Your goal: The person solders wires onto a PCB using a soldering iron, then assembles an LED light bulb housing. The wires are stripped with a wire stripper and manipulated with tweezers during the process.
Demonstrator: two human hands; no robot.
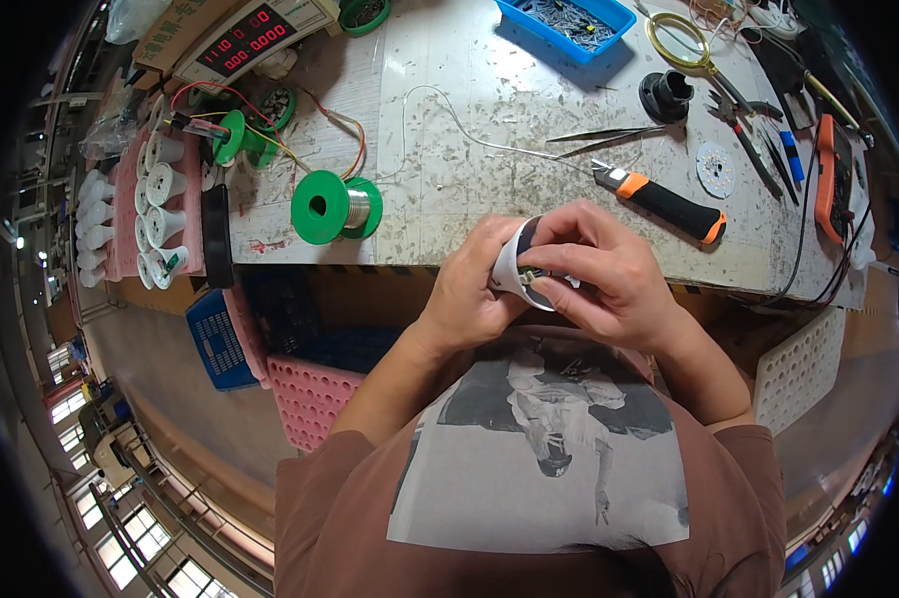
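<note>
At the worktop (489, 130) edge, both hands clamp one white bulb housing (514, 267): left hand (474, 289) cups it, right hand (609, 274) pinches its rim. Just beyond lie an orange-black knife (663, 202), tweezers (609, 140) and a green solder spool (332, 207); a pink tray (126, 214) of housings sits left.

White bulb housing (514, 267), small cup-shaped plastic shell w/ dark inner rim, held at the bench's front edge, above the lap, tilted w/ its open end toward lower right. Left hand (469, 289) wraps it from the left & underneath; right hand (609, 274) covers the open end, fingertips pressed at the rim. Small component just visible at the opening, detail too small to tell.
</note>
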